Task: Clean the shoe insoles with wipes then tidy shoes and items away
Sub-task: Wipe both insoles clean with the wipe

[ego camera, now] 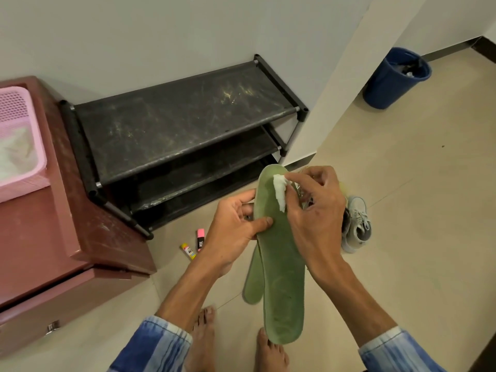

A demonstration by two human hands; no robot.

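Centrally, just below the middle of the view, the left hand grips a green insole by its left edge, thumb pressed flat on the upper face and the other fingers curled behind it. A second green insole lies behind the first, its rounded end showing toward seven o'clock; whether the left hand pinches both is hard to tell. The right hand comes in from four o'clock, its fingers closed on a crumpled white wipe that rests against the toe end of the front insole, up near twelve o'clock of it. Beyond the right hand, at three o'clock, a pale grey sneaker stands on the tiled floor, partly hidden by the wrist. At nine o'clock of the left hand, two small items lie on the floor near each other: a pink highlighter and a yellow glue stick. A black shoe rack stands against the wall at eleven o'clock, beside a maroon cabinet carrying a pink plastic basket. Far off at one o'clock sits a blue bin. Bare feet show at six o'clock between blue denim sleeves.
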